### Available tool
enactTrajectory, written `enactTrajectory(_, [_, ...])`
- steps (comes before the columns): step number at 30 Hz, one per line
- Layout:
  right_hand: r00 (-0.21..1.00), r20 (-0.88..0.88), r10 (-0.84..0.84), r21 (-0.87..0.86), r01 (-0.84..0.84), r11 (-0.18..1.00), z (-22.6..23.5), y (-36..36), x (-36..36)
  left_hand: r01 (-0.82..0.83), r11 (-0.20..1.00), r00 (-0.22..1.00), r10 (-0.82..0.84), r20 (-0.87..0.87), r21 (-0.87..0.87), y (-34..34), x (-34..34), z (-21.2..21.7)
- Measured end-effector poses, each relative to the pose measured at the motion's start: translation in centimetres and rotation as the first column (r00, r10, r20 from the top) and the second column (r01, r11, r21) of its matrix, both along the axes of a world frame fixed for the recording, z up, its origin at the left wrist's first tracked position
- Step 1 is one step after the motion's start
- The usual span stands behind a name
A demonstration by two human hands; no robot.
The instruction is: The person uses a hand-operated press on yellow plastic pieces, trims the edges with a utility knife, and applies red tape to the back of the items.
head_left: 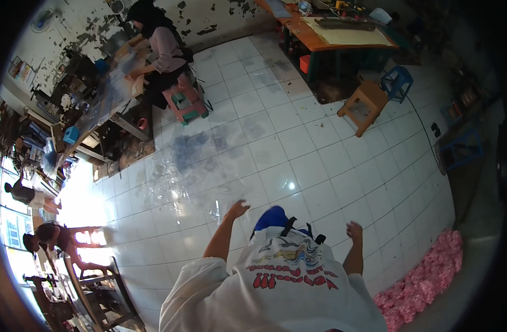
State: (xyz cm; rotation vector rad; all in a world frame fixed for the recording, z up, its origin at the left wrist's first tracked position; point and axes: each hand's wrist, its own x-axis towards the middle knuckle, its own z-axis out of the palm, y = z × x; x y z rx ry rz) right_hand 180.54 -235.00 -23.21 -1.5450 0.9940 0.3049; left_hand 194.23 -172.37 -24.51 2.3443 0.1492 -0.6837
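Both hands are being held empty, fingers loosely spread: left hand point(237, 209) beside a clear plastic sheet point(192, 166) on the tiled floor point(331, 160); right hand point(354, 230) over open tiles.

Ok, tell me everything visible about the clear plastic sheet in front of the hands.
The clear plastic sheet is a large, thin, see-through film with a bluish tint, creased and glinting. It seems to run from near the left hand up toward the workbench at upper left. The white floor tiles show through it. Whether either hand grips it cannot be told.
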Motion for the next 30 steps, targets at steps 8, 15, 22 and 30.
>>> enactTrajectory(8, [0.943, 0.252, 0.219, 0.144, -0.26, 0.955, 9.6, 5.6, 41.7, -0.229, 0.957, 0.832, 0.098, -0.546, -0.178, -4.6, -1.9, -6.7])
enactTrajectory(15, [0.87, 0.241, 0.431, 0.262, -0.486, 0.834, 11.1, 9.5, 63.9, -0.184, 0.953, 0.942, 0.101, -0.321, -0.241, -5.8, 22.0, -5.3])
enactTrajectory(22, [0.865, 0.321, 0.386, 0.254, -0.471, 0.845, 14.2, 7.9, 82.9, -0.501, 0.563, 0.847, 0.476, -0.238, -0.658, -1.8, 57.2, 0.9])
enactTrajectory(30, [0.857, 0.362, 0.368, 0.205, -0.458, 0.865, 19.1, 7.3, 110.1, -0.761, 0.527, 0.643, 0.689, -0.333, -0.379, -4.5, 73.8, 0.1])
